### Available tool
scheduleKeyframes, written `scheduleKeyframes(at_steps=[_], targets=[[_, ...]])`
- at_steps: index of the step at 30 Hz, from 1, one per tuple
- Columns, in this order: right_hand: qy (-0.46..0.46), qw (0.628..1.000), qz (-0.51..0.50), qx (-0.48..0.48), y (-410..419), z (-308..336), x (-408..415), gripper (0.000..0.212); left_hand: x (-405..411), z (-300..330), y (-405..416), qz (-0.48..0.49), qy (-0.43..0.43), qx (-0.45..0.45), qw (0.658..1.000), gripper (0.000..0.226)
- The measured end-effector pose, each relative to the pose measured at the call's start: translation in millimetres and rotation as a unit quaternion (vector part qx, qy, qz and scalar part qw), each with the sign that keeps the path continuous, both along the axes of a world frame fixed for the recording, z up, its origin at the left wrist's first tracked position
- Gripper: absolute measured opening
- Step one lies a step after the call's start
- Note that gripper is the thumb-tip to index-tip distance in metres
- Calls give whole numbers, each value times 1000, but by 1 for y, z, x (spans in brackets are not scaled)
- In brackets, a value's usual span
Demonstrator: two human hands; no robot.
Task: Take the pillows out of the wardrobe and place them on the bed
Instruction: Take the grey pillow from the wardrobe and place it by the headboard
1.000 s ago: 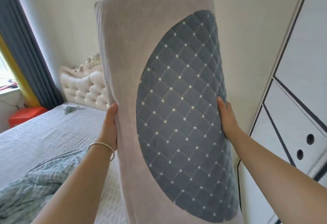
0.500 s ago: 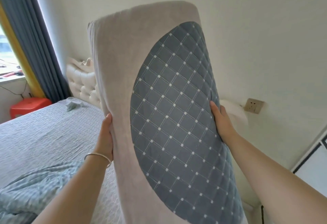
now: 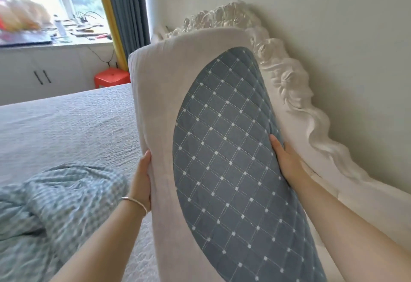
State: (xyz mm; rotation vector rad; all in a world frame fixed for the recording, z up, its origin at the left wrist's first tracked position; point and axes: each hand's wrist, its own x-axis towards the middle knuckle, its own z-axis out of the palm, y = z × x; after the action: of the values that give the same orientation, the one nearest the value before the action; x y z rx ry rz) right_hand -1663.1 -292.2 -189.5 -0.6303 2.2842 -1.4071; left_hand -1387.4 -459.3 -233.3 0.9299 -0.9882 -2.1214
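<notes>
A long pillow (image 3: 218, 148), pale grey-pink with a quilted blue oval panel dotted white, stands on end in front of me. My left hand (image 3: 142, 177), a silver bangle on its wrist, grips the pillow's left edge. On the right edge my right hand (image 3: 287, 159) clasps the blue panel. The pillow is held above the bed (image 3: 66, 121), close to the carved white headboard (image 3: 289, 77). The wardrobe is out of view.
A crumpled blue-green checked blanket (image 3: 51, 210) lies on the bed at lower left. Beyond the bed stand a red stool (image 3: 111, 78), white cabinets (image 3: 44, 74) under a cluttered windowsill, and blue and yellow curtains (image 3: 124, 14).
My view has swung left, away from the wardrobe and toward the bed. The pillow, still in both hands, now sits close to the headboard, and the window has come into view.
</notes>
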Motion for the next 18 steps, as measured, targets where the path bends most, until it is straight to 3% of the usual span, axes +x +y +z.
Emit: scheduleKeyframes(at_steps=[4, 8, 15, 18], targets=[[-22, 997, 69, 26, -56, -47, -57, 36, -39, -48, -23, 60, -45, 44, 996, 47], [-48, 990, 123, 42, -105, -106, -99, 28, -68, -103, -47, 113, -92, 84, 986, 43], [-89, 975, 181, 88, -173, -234, -133, 60, -87, -200, -97, 137, -162, 116, 970, 40], [-90, 971, 198, 99, -193, -283, -138, 64, -90, -239, -118, 152, -170, 104, 968, 35]])
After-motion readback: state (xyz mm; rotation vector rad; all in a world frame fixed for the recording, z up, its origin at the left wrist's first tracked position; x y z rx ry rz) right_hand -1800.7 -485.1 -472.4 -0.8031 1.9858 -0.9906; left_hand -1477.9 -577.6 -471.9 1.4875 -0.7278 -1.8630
